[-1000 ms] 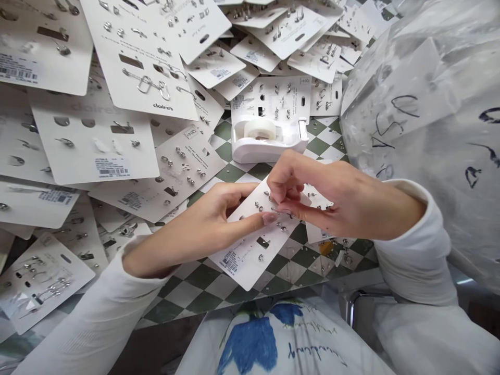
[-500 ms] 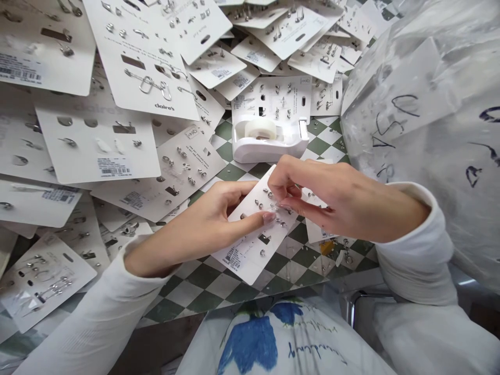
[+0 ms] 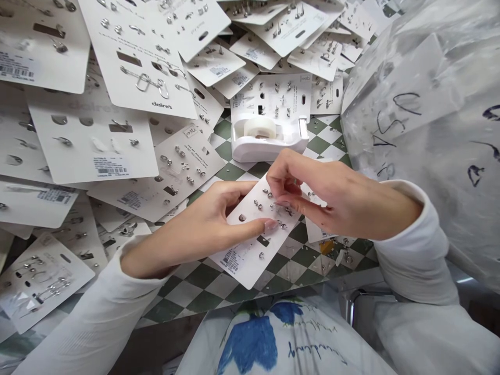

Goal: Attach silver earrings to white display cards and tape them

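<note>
My left hand (image 3: 211, 224) clamps earring card (image 3: 250, 265) over checkered table (image 3: 189, 294), likely steadying it. Right hand (image 3: 332, 195) bent at studs; whether pinching any, can't tell. Tape dispenser (image 3: 269, 150) just beyond, handy.

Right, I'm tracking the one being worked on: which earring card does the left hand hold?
The earring card between the left hand and right hand: only it has the left thumb across its printed face.

Soft, fairly bright light reaches my hands (image 3: 312, 198); wide-angle stretching bends my sleeves (image 3: 414, 239) towards the edges, and sheen whitens the plastic (image 3: 429, 130) to their right.
</note>
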The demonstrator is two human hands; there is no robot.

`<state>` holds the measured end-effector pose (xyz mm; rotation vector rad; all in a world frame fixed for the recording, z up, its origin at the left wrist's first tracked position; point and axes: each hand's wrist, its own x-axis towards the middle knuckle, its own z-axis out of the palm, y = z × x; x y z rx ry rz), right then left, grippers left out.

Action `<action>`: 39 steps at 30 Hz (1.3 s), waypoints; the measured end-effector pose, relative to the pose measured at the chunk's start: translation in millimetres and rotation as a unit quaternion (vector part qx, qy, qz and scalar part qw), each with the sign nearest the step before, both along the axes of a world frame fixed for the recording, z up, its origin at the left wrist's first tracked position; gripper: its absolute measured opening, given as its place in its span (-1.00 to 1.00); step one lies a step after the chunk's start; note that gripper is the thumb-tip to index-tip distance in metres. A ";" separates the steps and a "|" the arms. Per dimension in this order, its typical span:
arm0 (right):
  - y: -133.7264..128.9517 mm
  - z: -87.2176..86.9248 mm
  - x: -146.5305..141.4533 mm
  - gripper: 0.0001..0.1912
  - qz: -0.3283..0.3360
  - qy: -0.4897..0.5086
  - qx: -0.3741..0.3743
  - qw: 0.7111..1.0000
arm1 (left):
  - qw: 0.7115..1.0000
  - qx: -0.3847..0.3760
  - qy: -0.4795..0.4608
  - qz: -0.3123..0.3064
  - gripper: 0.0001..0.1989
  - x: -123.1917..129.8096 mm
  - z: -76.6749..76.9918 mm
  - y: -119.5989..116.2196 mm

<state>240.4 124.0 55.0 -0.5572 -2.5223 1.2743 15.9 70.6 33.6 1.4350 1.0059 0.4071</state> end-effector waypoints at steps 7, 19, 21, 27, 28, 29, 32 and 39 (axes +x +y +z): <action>2.3 2.4 4.1 -0.77 0.006 0.042 -0.053 0.998 | 0.998 -0.042 -0.035 0.011 -0.81 1.2 4.6 -0.1; -1.0 -3.8 -4.7 -0.71 -0.005 0.057 -0.038 0.998 | 0.997 0.029 -0.047 0.048 -0.90 10.5 -0.4 -2.0; -0.2 -4.4 -4.5 -0.70 -0.002 0.060 -0.047 0.997 | 0.996 0.000 -0.075 0.049 -0.83 10.9 1.2 -1.9; 0.7 -1.9 -2.2 -0.68 0.005 0.020 -0.018 1.000 | 0.992 -0.037 -0.106 0.063 -0.82 10.8 0.2 -3.2; 0.3 -1.6 -2.2 -0.68 0.003 0.011 -0.006 1.000 | 0.992 -0.032 -0.102 0.065 -0.83 10.8 -0.6 -3.3; 0.0 -1.4 -2.2 -0.69 0.000 0.003 0.008 1.000 | 0.993 -0.027 -0.097 0.067 -0.85 10.7 -1.3 -3.3; -0.7 -1.4 -3.0 -0.70 0.002 -0.009 0.036 0.999 | 0.994 -0.012 -0.086 0.068 -0.90 10.8 -1.8 -2.3; -1.9 -2.2 -4.6 -0.71 0.005 -0.021 0.069 0.997 | 0.990 -0.051 -0.103 0.087 -0.87 13.3 1.5 -1.2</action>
